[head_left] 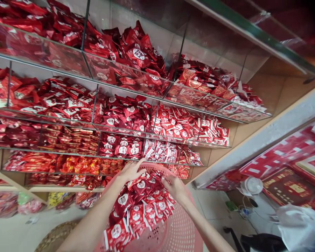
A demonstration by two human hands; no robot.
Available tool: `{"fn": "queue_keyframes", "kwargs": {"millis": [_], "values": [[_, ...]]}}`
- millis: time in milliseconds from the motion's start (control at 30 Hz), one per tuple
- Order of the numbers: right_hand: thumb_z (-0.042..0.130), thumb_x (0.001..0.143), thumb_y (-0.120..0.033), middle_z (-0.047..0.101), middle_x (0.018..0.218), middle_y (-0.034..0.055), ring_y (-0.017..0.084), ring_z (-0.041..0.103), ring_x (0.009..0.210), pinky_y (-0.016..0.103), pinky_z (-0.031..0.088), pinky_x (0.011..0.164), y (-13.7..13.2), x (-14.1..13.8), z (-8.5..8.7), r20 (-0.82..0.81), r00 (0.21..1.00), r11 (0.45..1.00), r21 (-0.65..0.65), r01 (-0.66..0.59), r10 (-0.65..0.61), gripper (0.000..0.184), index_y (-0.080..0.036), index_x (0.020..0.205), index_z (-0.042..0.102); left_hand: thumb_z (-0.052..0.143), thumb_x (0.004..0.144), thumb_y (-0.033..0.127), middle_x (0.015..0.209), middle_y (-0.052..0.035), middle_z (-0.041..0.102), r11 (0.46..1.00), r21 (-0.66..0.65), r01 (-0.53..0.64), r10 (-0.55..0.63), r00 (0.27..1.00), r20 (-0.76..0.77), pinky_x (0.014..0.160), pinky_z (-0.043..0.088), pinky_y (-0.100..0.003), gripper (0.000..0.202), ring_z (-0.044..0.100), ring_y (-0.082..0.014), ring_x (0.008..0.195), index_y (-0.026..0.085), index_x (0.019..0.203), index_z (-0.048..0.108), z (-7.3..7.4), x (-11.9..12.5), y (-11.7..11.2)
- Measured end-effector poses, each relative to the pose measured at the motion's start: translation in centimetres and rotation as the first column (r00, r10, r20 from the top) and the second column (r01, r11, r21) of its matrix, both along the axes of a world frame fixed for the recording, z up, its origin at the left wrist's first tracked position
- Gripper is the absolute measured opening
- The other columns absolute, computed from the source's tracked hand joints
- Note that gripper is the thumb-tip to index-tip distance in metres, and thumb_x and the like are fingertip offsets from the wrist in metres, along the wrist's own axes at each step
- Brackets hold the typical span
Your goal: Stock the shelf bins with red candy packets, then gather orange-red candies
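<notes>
A pink plastic basket with a perforated wall is tilted in front of me. In it lies a heap of red snack packets, some dark red with white round labels, others brighter red with white edges. My left hand is at the basket's far left rim, its fingers apart and stretched over the packets' edge. On the other side of the heap, my right hand has its fingers curled against dark red packets, and its fingertips are partly hidden among them.
A tiered shelf with clear dividers and glass fronts holds many red packets behind the basket. A woven basket stands on the floor at lower left. At right are a white plastic bag, red gift boxes and cables.
</notes>
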State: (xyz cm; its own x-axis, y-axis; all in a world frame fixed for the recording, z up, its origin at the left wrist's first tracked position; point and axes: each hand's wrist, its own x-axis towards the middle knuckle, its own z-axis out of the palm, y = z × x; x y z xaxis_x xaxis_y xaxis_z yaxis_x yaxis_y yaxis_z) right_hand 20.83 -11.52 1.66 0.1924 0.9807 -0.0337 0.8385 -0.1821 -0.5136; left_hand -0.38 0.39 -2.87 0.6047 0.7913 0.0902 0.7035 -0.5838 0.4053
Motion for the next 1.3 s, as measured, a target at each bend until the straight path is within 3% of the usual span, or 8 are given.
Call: {"fn": "queue_keyframes", "kwargs": {"millis": [100,233,400,533,667,833,967,1300], "values": [[0.041,0.079,-0.046,0.054,0.049,-0.0005,0.014,0.048,0.045,0.023,0.029,0.045,1.5,0.3,4.8,0.018,0.999,0.983,0.180,-0.029,0.026,0.035,-0.019,0.075,0.062,0.028,0.083,0.057,0.114,-0.0047,0.057,1.000,-0.003,-0.001,0.001,1.000,0.009,0.085,0.038,-0.034,0.057,0.053,-0.0239,0.103,0.033,0.134,0.020,-0.1,0.0,0.0],[0.041,0.080,-0.044,0.055,0.052,-0.0013,0.011,0.045,0.045,0.022,0.030,0.047,3.8,0.7,11.3,0.003,1.000,0.892,0.451,-0.021,0.023,0.032,-0.017,0.080,0.059,0.029,0.083,0.056,0.113,-0.0045,0.058,1.000,-0.015,0.002,-0.002,1.000,0.005,0.083,0.039,-0.034,0.057,0.054,-0.0239,0.101,0.033,0.134,0.018,0.1,0.0,-0.1],[0.047,0.076,-0.037,0.062,0.066,0.0008,0.014,0.054,0.058,0.024,0.034,0.055,7.1,2.0,15.9,0.101,0.984,0.833,0.549,0.067,-0.146,0.023,-0.019,0.084,0.056,0.031,0.082,0.056,0.115,-0.0041,0.056,1.000,-0.026,-0.014,0.014,1.000,0.002,0.086,0.038,-0.033,0.058,0.053,-0.0231,0.104,0.032,0.134,0.020,0.3,0.0,-0.1],[0.051,0.071,-0.042,0.063,0.074,0.0051,0.022,0.057,0.077,0.030,0.036,0.065,9.3,2.8,16.5,0.253,0.923,0.905,0.386,0.180,-0.291,0.024,-0.020,0.079,0.056,0.029,0.083,0.056,0.112,-0.0042,0.058,1.000,-0.004,-0.009,0.009,1.000,-0.001,0.085,0.038,-0.033,0.056,0.054,-0.0231,0.102,0.033,0.133,0.022,0.2,0.0,-0.1],[0.053,0.068,-0.049,0.062,0.072,0.0047,0.023,0.056,0.078,0.038,0.035,0.072,10.3,3.1,16.1,0.257,0.913,0.928,0.286,0.241,-0.316,0.029,-0.020,0.068,0.056,0.028,0.083,0.057,0.109,-0.0050,0.059,1.000,0.002,-0.012,0.012,1.000,-0.015,0.084,0.039,-0.034,0.057,0.055,-0.0234,0.100,0.032,0.134,0.020,0.2,0.0,-0.1],[0.064,0.058,-0.046,0.062,0.067,0.0008,0.021,0.056,0.073,0.044,0.033,0.077,11.1,4.0,14.8,-0.030,0.956,0.881,0.380,0.282,-0.293,0.028,-0.020,0.064,0.056,0.029,0.083,0.057,0.113,-0.0054,0.057,1.000,0.010,-0.013,0.014,1.000,-0.016,0.085,0.038,-0.035,0.058,0.053,-0.0240,0.102,0.032,0.134,0.020,0.1,0.1,0.0],[0.068,0.053,-0.039,0.061,0.064,-0.0009,0.017,0.055,0.069,0.035,0.040,0.069,11.5,4.7,13.9,-0.417,0.892,0.837,0.415,0.356,-0.173,0.028,-0.019,0.066,0.054,0.029,0.082,0.057,0.109,-0.0049,0.059,1.000,-0.005,-0.016,0.016,1.000,-0.023,0.085,0.038,-0.034,0.058,0.055,-0.0234,0.100,0.031,0.134,0.021,0.2,0.0,0.0],[0.072,0.051,-0.029,0.061,0.067,-0.0009,0.011,0.057,0.064,0.024,0.046,0.061,10.1,5.3,14.4,-0.692,0.721,0.814,0.398,0.423,-0.037,0.030,-0.017,0.071,0.053,0.027,0.083,0.059,0.111,-0.0056,0.059,1.000,0.003,-0.006,0.006,1.000,-0.028,0.084,0.038,-0.034,0.059,0.054,-0.0236,0.100,0.031,0.134,0.020,0.1,-0.1,0.0]]}}
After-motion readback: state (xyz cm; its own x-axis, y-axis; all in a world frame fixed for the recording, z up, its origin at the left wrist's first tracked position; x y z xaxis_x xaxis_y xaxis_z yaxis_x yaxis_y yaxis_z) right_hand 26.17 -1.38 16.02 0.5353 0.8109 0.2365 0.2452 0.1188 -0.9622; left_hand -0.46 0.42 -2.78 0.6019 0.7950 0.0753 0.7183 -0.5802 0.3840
